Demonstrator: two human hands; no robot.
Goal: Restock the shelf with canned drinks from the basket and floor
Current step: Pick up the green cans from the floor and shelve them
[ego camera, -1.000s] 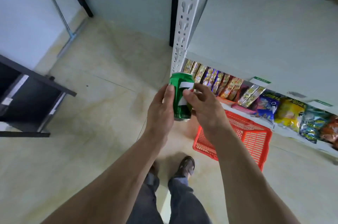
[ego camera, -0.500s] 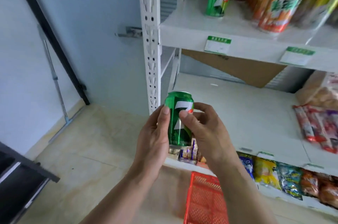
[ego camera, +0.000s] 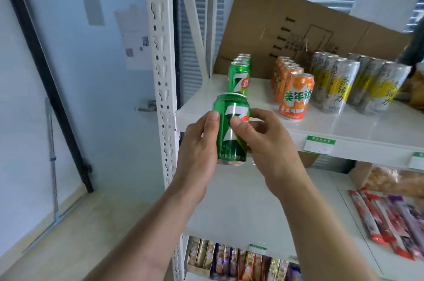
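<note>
Both hands, L [ego camera: 197,145] & R [ego camera: 263,140], grip green can [ego camera: 231,129] upright by shelf [ego camera: 344,133].

The white metal shelf unit [ego camera: 263,124] carries a row of green cans [ego camera: 239,78] at the left of its upper board, with orange cans [ego camera: 293,94] beside them and silver-and-yellow cans [ego camera: 344,83] further right, all upright. A flattened cardboard box [ego camera: 298,32] leans at the back behind the cans. The board below holds red snack sticks [ego camera: 385,218] at the right, and the lowest visible board holds a line of small snack packets [ego camera: 229,260].
</note>
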